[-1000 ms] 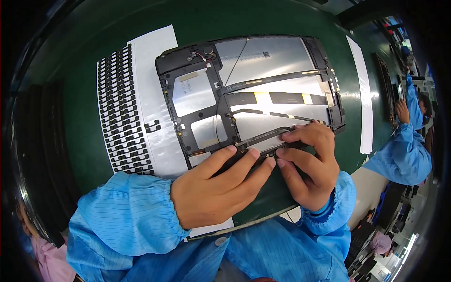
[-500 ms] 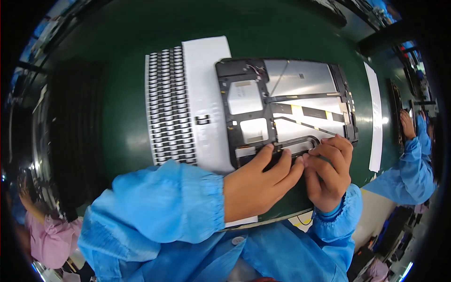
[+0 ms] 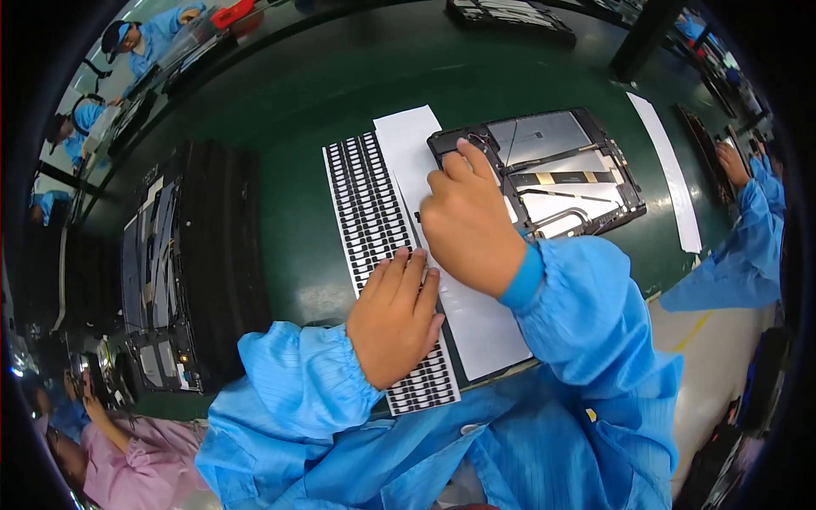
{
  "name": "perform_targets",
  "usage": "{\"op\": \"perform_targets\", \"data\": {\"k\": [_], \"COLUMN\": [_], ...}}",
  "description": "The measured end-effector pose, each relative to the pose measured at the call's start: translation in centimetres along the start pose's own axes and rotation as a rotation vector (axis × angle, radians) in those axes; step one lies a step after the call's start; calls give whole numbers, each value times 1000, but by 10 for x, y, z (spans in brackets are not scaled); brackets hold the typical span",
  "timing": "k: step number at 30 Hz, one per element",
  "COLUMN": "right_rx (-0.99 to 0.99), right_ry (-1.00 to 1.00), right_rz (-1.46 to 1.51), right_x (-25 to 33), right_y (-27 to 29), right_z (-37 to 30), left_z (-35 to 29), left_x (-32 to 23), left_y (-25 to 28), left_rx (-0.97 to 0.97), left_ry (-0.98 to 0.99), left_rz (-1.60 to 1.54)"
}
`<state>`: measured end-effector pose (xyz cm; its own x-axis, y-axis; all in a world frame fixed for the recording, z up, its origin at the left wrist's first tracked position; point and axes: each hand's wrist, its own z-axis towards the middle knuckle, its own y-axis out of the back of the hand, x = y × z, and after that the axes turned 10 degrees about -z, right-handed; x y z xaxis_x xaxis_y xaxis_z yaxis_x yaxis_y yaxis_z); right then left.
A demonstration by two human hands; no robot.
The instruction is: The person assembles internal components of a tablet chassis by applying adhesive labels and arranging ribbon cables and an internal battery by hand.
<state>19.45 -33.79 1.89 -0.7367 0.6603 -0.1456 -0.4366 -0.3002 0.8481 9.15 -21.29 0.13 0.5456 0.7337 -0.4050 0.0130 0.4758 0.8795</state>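
Note:
My left hand lies flat, fingers stretched out, across a white sheet of small black adhesive pieces in rows. My right hand is closed, knuckles up, above the left edge of an opened tablet-like device. The fingertips are partly hidden, and whatever they may hold cannot be made out. Silver plates, black frame parts and flat cables show inside the device. Beneath the right wrist, a plain white sheet runs from beside the device toward the front edge of the table.
A dark stack of similar devices stands at the left on the green table. A white strip lies to the right. Another opened device sits at the back. Co-workers are on both sides, including a hand at the far right.
Both hands have left the device's near edge. The left has come down on the sheet of black pieces, which is now nearer and tilted; the right has moved left and away. The view has shifted.

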Motion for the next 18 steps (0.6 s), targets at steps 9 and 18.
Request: {"op": "perform_targets", "data": {"k": [9,18], "right_rx": [-67,-131], "right_ry": [-29,-83], "right_rz": [16,368], "right_x": [19,13], "right_y": [-6,34], "right_z": [-2,-51], "left_z": [-5,-1], "left_x": [7,2], "left_y": [-3,7], "left_rx": [-18,-5], "left_ry": [-9,-23], "left_rz": [-26,47]}}
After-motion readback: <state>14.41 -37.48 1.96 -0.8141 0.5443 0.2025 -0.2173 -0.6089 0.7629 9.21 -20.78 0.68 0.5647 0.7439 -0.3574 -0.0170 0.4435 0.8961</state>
